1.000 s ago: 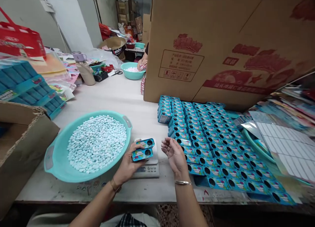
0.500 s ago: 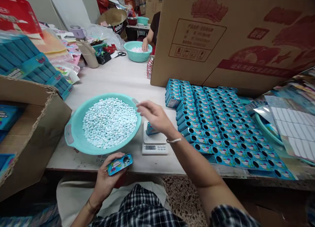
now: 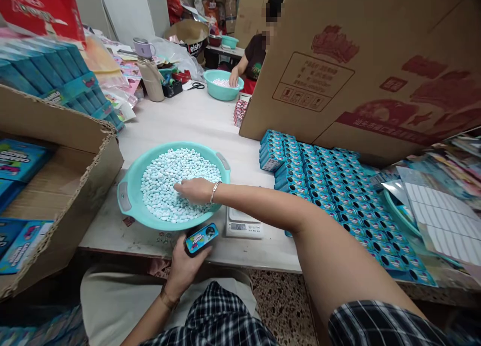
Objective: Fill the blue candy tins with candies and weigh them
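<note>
My left hand (image 3: 186, 261) grips a small blue candy box (image 3: 202, 237) just below the near rim of a turquoise basin (image 3: 130, 176). The box lies tilted, with a dark round opening at its right end. Inside the basin is a heap of pale blue and white candies (image 3: 161, 170). My right hand (image 3: 197, 190) reaches down into the heap, its fingers partly buried and blurred, so their closure is unclear. A white digital scale (image 3: 244, 230) stands right of the basin, its platform mostly hidden under my right forearm.
Rows of blue boxes (image 3: 323, 186) with dark round openings fill the table's right side, before a large cardboard carton (image 3: 300, 120). At left stands an open carton (image 3: 90, 181) of blue packs. Across the table a person's hand (image 3: 233, 78) is in another turquoise basin (image 3: 221, 91).
My right hand has gone from above the scale, leftward and down into the candies. The left hand, still holding its box, appears slightly farther right. The view has shifted a little.
</note>
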